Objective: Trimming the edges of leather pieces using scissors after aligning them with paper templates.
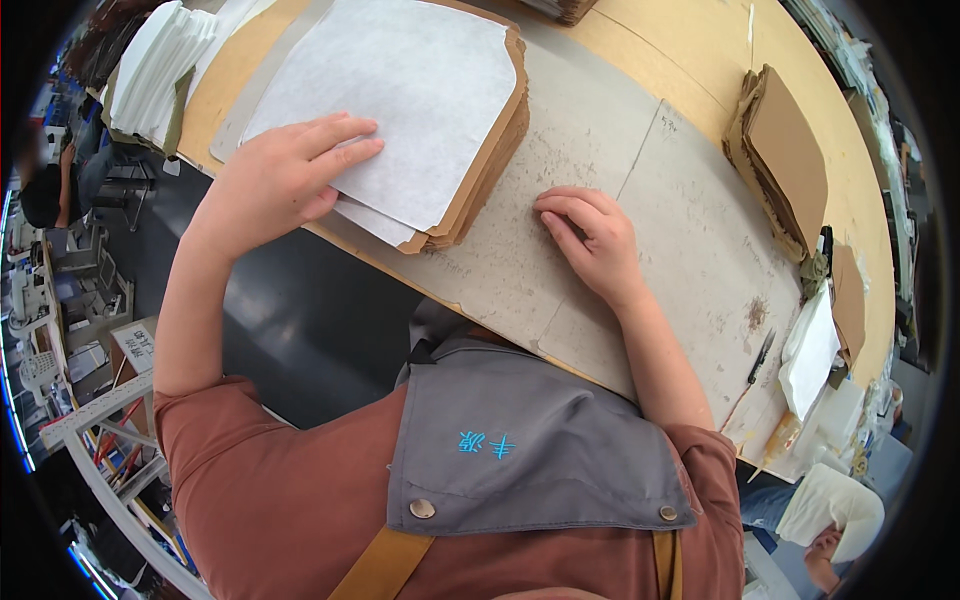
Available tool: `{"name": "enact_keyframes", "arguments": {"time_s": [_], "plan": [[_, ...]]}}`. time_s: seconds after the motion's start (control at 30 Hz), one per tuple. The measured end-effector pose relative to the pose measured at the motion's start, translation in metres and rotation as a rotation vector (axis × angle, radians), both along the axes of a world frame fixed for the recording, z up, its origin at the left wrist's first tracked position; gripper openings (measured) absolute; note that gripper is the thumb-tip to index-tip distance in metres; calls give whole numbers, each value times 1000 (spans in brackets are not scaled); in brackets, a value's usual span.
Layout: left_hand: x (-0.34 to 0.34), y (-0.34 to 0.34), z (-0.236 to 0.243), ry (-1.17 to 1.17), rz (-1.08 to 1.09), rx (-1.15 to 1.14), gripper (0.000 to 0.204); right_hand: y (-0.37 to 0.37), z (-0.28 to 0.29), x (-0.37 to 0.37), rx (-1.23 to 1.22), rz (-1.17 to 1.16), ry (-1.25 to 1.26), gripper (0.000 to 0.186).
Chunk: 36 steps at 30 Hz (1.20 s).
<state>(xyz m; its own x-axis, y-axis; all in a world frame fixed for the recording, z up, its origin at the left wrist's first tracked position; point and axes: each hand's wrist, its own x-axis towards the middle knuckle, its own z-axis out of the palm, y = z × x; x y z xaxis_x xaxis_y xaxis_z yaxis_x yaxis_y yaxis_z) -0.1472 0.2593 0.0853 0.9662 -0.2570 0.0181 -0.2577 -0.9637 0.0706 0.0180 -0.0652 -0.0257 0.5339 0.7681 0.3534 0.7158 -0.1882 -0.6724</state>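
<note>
My left hand (295,172) lies on the near left edge of a white sheet (400,100), its fingers stretched over the top. The thumb is beside the sheet's edge; whether it reaches underneath is hidden. Below the sheet is a stack of brown cardboard pieces (492,150) with notched edges, and another white layer (375,222) pokes out at the near corner. My right hand (597,238) rests on the grey work surface (690,250), right of the stack. Its fingers are loosely bent, apart from the thumb, with nothing in them.
More cardboard pieces (785,160) stand in a pile at the right. Near them are a white folded piece (808,350) and a thin dark-handled tool (762,355). White sheets (160,70) are piled at the far left. Other people appear at the left and lower right.
</note>
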Motion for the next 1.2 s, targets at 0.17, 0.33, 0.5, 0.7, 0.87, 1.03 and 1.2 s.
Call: {"name": "enact_keyframes", "arguments": {"time_s": [0.17, 0.33, 0.5, 0.7, 0.87, 1.03, 1.2], "plan": [[2, -13, -1, -141, -29, 133, 69, -1, 0, 1, -11, -3, 2, 6], [5, -18, -3, -240, -99, 165, 60, -1, 1, 1, 3, 7, -10, 6], [-3, -7, -17, -445, 66, -72, 42, 0, 1, 2, 20, 10, -17, 7], [-22, -20, -36, -327, 26, 37, 41, 0, 0, 4, 2, -4, 20, 7], [-24, -17, -38, -280, 27, -5, 46, -1, 4, 8, 37, 28, -12, 8], [-17, -12, -32, -245, -68, -91, 56, -4, 2, 5, 52, 16, -7, 9], [-15, -8, -38, -274, 9, -166, 49, -6, 2, 8, 54, 47, 16, 7]]}}
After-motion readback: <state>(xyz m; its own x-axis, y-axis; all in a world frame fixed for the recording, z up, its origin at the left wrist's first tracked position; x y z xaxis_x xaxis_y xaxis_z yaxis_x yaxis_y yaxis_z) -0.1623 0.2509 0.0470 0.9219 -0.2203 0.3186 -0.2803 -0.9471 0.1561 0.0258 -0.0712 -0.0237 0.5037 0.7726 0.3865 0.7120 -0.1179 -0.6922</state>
